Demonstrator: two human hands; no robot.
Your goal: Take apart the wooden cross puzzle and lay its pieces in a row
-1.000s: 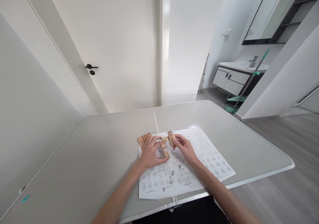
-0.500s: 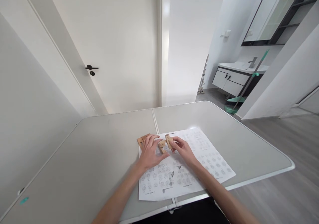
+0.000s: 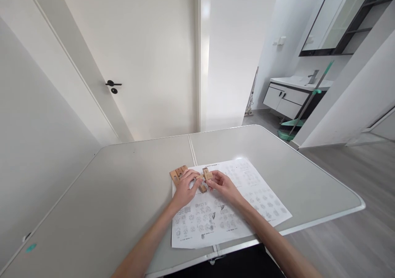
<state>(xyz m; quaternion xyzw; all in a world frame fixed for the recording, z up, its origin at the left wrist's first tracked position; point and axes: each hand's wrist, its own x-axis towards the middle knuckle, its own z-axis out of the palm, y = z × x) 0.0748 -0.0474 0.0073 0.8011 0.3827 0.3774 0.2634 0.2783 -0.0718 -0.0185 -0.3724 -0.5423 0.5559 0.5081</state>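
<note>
At the far left corner of the printed sheet [image 3: 245, 189], a flat wooden board [image 3: 173, 175] with cut-out slots lies partly over the edge, partly on the table [image 3: 108, 191]. Just right of that corner, the left hand [image 3: 184, 188] reaches over the sheet's far left part, thumb and fingers closed on a notched wooden piece [image 3: 203, 188]; much of it is covered, but its bared near end slants toward the person and slightly right, and its long axis seems to run the same way. Next to it, above the far middle of the sheet, a wooden block [image 3: 205, 172] points away from the person, its long axis toward the sheet's far edge, far end leaning a little left; whether the two touch, I cannot tell. Right of it, the right hand [image 3: 225, 185] grasps that block between thumb and bent fingers, its forearm crossing the sheet's near right part.
</note>
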